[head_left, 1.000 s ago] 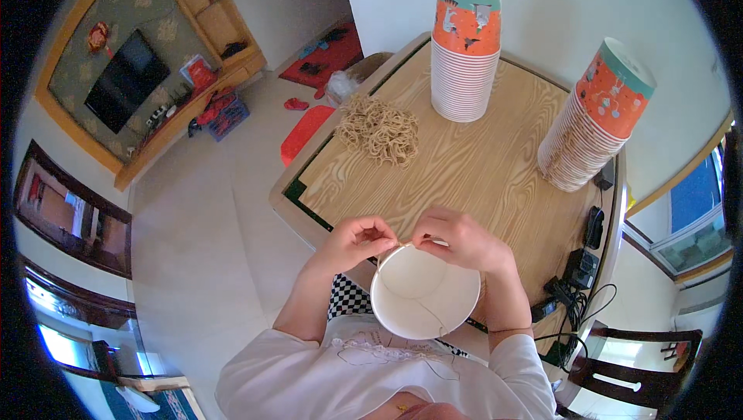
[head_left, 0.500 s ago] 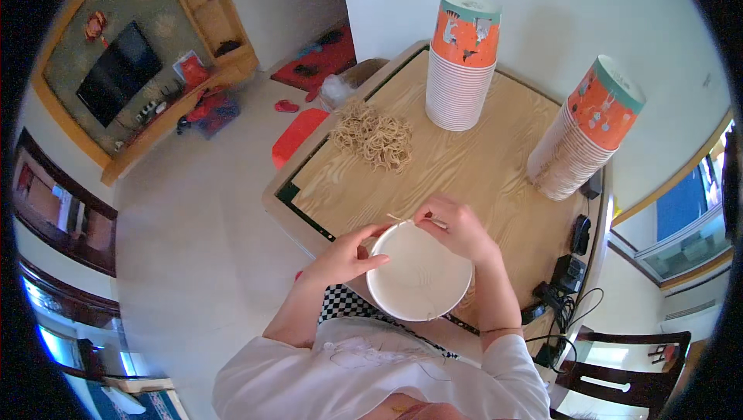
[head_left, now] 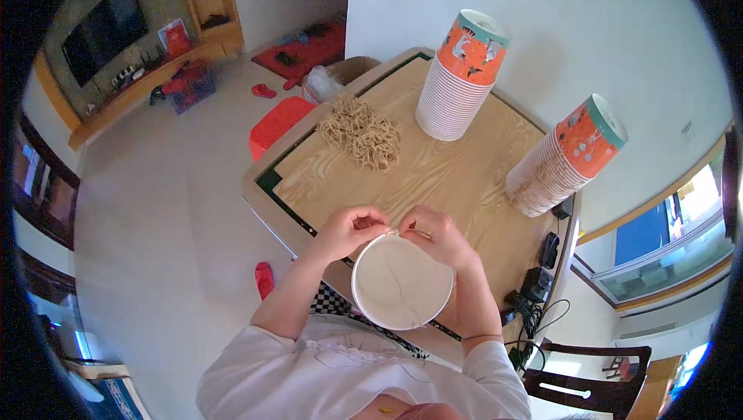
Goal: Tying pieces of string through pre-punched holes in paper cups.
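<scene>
A white paper bucket (head_left: 379, 290) is in front of me at the table's near edge, its round opening facing up. A thin beige string (head_left: 399, 285) runs across the opening from the far rim to the near rim. At the far rim my left hand (head_left: 348, 233) pinches string with thumb and forefinger. Close beside it, my right hand (head_left: 439, 236) is closed in a pinch on string at the same spot. The exact bit between the fingertips is too small to make out. Farther back on the table lies a tangled heap of beige strings (head_left: 362, 135).
Two tall stacks of orange-and-green printed paper buckets, one at the back (head_left: 457, 83) and another at the right (head_left: 566, 155), stand on the wooden table (head_left: 457, 180). Black adapters and cables (head_left: 534, 292) line the right edge. A red stool (head_left: 280, 124) and a dark chair (head_left: 588, 377) stand beside the table.
My left hand has gone from the bucket's left side to the far rim, and its fingers now pinch string beside my right hand. The string across the opening shows more clearly; the view has shifted.
</scene>
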`<state>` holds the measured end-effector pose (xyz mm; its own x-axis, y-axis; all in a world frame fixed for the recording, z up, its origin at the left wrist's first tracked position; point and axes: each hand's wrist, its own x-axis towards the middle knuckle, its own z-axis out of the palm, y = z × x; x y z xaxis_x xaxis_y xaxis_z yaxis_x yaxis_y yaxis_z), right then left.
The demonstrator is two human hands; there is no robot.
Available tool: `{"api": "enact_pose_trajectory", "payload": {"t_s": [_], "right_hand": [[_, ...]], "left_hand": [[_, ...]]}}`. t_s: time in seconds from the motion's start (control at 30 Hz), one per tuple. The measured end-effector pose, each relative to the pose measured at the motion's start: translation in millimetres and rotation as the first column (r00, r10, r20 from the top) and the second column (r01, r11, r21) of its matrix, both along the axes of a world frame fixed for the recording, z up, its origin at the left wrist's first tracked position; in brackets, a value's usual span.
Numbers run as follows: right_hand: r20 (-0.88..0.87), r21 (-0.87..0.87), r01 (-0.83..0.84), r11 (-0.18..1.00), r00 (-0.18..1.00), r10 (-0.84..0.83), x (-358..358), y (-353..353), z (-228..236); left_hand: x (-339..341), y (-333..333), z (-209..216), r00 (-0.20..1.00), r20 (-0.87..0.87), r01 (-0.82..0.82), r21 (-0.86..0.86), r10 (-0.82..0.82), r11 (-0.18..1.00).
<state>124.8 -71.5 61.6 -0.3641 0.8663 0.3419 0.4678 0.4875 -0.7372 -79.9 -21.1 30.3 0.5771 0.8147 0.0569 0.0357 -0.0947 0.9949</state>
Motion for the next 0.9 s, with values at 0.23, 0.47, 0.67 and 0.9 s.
{"api": "enact_pose_trajectory", "payload": {"t_s": [0.23,0.47,0.67,0.9], "right_hand": [[0.011,-0.019,-0.042,0.999,0.999,0.042,-10,0,3],[0.078,-0.06,0.002,0.998,0.997,0.002,-12,1,6],[0.109,0.14,0.138,0.98,0.982,-0.154,-30,10,8],[0.044,0.03,0.283,0.959,0.958,-0.284,-56,2,-2]], "left_hand": [[1,11,-9,0.989,-0.141,0.067,0.143,-0.046,0.987],[-24,-6,-11,0.999,-0.033,0.001,-0.237,-0.009,0.971],[-43,-21,-22,0.958,-0.287,0.035,0.216,0.029,0.976],[-52,-14,3,0.925,-0.239,-0.171,0.434,0.296,0.884]]}}
